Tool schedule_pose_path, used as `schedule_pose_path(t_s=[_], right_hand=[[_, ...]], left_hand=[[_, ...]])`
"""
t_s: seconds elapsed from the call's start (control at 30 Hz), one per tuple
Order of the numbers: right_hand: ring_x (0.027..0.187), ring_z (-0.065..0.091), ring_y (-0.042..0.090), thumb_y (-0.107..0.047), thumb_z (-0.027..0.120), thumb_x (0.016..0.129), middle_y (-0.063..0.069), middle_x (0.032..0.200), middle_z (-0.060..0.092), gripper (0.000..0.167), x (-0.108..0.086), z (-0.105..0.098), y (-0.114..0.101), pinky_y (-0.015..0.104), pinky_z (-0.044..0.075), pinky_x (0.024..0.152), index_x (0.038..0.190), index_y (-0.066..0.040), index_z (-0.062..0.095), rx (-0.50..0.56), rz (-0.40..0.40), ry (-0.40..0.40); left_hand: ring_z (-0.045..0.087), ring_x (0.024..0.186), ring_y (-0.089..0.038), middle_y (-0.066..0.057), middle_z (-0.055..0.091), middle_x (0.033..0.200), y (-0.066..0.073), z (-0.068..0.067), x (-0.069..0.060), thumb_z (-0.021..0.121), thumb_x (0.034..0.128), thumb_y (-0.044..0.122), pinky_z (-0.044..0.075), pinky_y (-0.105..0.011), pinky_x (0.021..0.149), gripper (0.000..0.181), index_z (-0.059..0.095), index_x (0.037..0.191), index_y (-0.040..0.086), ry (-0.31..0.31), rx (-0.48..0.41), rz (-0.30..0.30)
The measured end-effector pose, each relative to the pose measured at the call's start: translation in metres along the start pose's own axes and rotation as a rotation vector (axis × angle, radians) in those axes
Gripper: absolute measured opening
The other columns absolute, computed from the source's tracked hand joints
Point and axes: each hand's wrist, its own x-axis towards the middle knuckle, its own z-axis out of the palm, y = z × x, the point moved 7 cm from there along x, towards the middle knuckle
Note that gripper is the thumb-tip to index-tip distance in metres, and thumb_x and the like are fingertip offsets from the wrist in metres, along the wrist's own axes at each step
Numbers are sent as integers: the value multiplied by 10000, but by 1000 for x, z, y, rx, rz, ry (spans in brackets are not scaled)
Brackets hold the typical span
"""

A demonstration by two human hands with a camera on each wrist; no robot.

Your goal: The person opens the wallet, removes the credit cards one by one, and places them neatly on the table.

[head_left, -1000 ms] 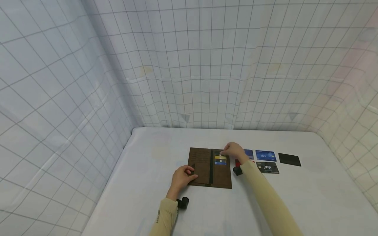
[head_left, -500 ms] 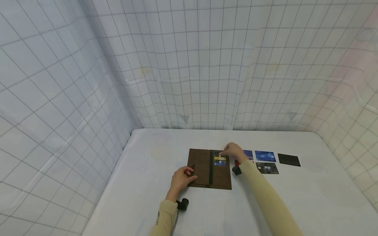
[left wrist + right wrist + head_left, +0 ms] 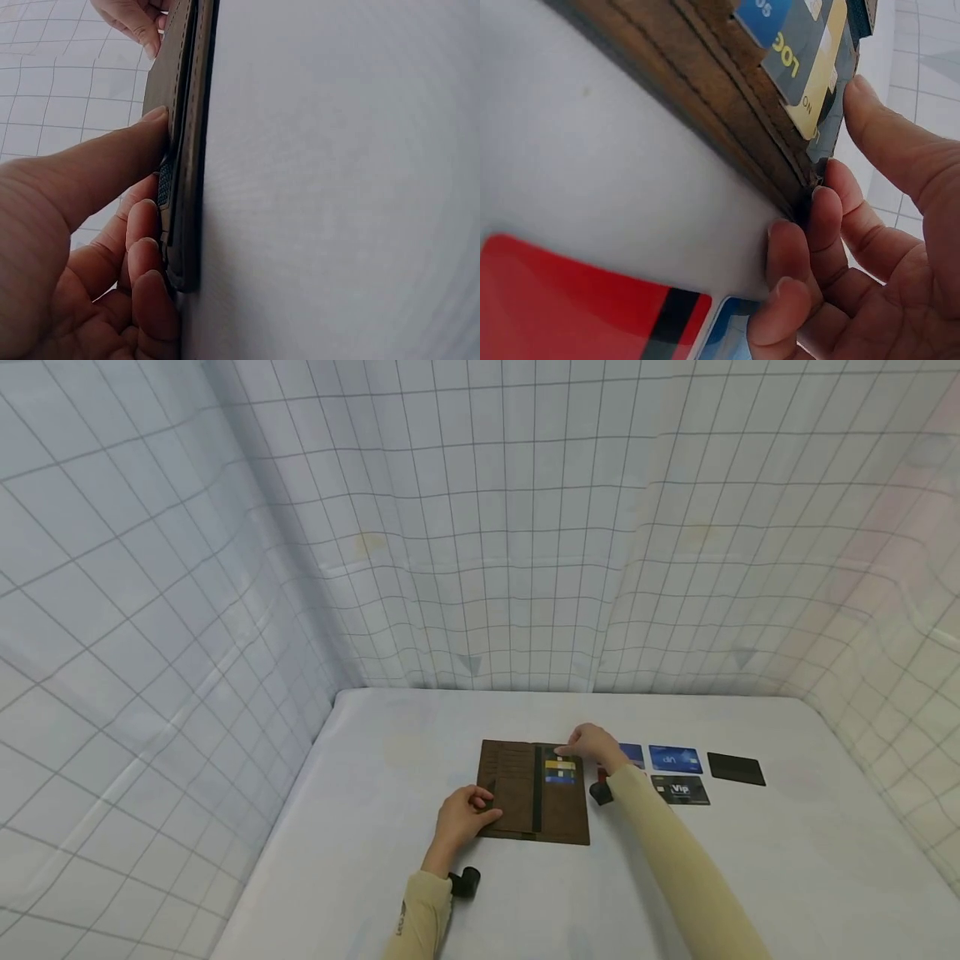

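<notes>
A brown long wallet lies unfolded on the white table. On its right half, several bank cards sit in overlapping slots: blue, grey and yellow, with a dark card topmost. My right hand is at the upper right corner, its thumb on the dark card's edge and its fingers curled by the corner. My left hand holds the wallet's lower left edge. In the left wrist view its thumb presses the leather while the other fingers curl against the edge.
Right of the wallet lie a red card, partly covered by my right arm, and blue cards. A black "Vip" card and a plain black card lie farther right. Gridded white curtains enclose the table.
Both hands keep nearly the same places on the wallet, and the cards on the table stay where they were. Only a slight shift of the head view shows.
</notes>
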Motion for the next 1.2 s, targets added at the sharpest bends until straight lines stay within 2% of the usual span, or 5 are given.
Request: schedule_pose_path(t_s=[0.33, 0.57, 0.77, 0.87, 1.2], right_hand=[[736, 540, 208, -360, 771, 792, 39, 807, 614, 340, 8, -1, -3, 405, 458, 701, 854, -45, 660, -78, 29, -1], [688, 471, 177, -377, 757, 804, 13, 749, 549, 332, 12, -1, -5, 355, 416, 652, 796, -68, 634, -112, 39, -54], [816, 557, 232, -384, 769, 790, 61, 882, 632, 407, 12, -3, -2, 424, 458, 779, 957, -24, 678, -73, 81, -25], [842, 565, 249, -387, 786, 770, 71, 905, 634, 442, 10, -5, 0, 441, 453, 793, 989, -20, 671, -52, 98, 6], [753, 515, 226, -351, 783, 781, 36, 768, 592, 308, 5, -6, -2, 433, 417, 725, 788, -77, 641, -29, 41, 55]], left_hand=[[484, 676, -126, 19, 531, 764, -5, 2, 2, 800, 773, 194, 411, -307, 629, 254, 660, 937, 62, -4, 10, 8], [484, 673, -126, 9, 537, 768, -6, 2, 2, 805, 768, 193, 413, -307, 627, 262, 661, 939, 55, -4, 2, 8], [480, 672, -129, 6, 535, 769, -5, 2, 2, 804, 768, 186, 410, -306, 622, 261, 659, 940, 55, -5, 0, 1], [479, 672, -130, 2, 536, 768, -5, 2, 2, 805, 768, 185, 408, -306, 619, 262, 659, 941, 53, -6, 1, 2], [477, 668, -125, 21, 534, 768, -6, 1, 3, 802, 773, 190, 409, -300, 615, 251, 662, 939, 64, -3, 2, 0]])
